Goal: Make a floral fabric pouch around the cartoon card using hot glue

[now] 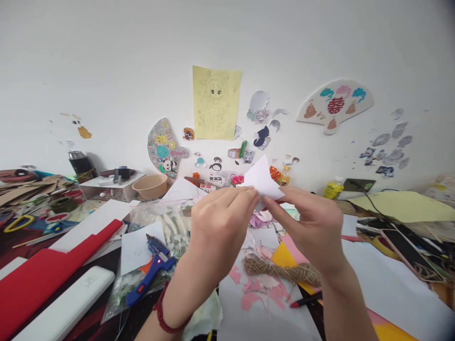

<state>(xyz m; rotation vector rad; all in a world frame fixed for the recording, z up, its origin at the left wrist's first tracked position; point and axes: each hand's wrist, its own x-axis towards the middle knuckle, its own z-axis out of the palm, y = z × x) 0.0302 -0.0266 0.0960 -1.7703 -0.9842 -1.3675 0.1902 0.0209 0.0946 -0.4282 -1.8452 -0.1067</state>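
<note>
White folded paper (263, 182) pinched from both sides, left hand (222, 222) and right hand (313, 227) equally near, fingers (249, 196) closed on its lower edge, point tilted up and away (above the twine (284, 270)).

From my remote seat I see a plain white wall (106, 57), evenly lit. A yellow sheet with a drawn figure (216, 103) is stuck at its middle. Right of that sheet hangs a fan-shaped cutout (334, 105); left and below it, a patterned cutout (164, 147). Small stickers (387, 147) scatter farther right. Beneath the sheet runs a cluttered table (401, 289).
</note>
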